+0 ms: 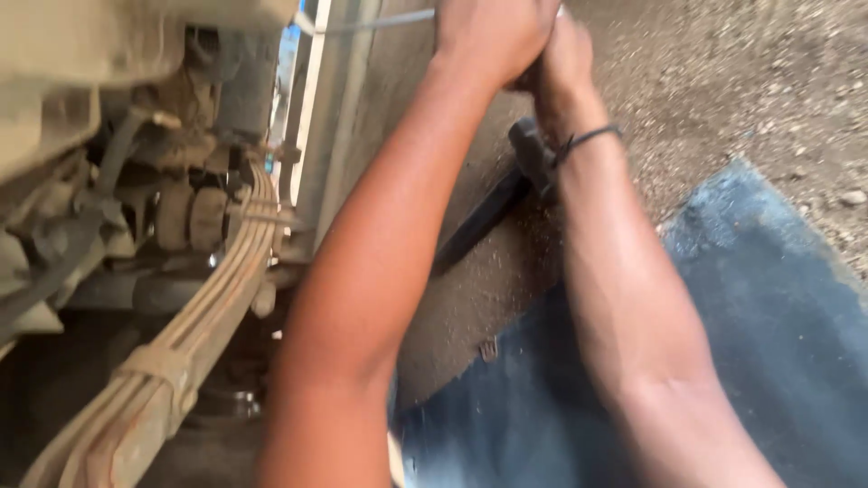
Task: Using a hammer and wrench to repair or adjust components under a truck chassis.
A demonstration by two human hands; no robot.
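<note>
Here both hands, the left hand (488,41) stacked over the right hand (562,54), seem clenched on a thin grey metal rod (380,22) beside the dusty leaf spring (217,298), so pulling straight and steady looks wisest.

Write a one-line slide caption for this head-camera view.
Both hands, left and right, grip a dark tool beside a dusty leaf spring.

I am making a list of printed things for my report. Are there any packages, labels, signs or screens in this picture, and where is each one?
None can be seen: no package, label, sign or screen.
In view are only the two hands, left hand and right hand, clasped together at the top edge, a dusty leaf spring on the left, a dark tool on the dirt ground, and a blue mat.
</note>
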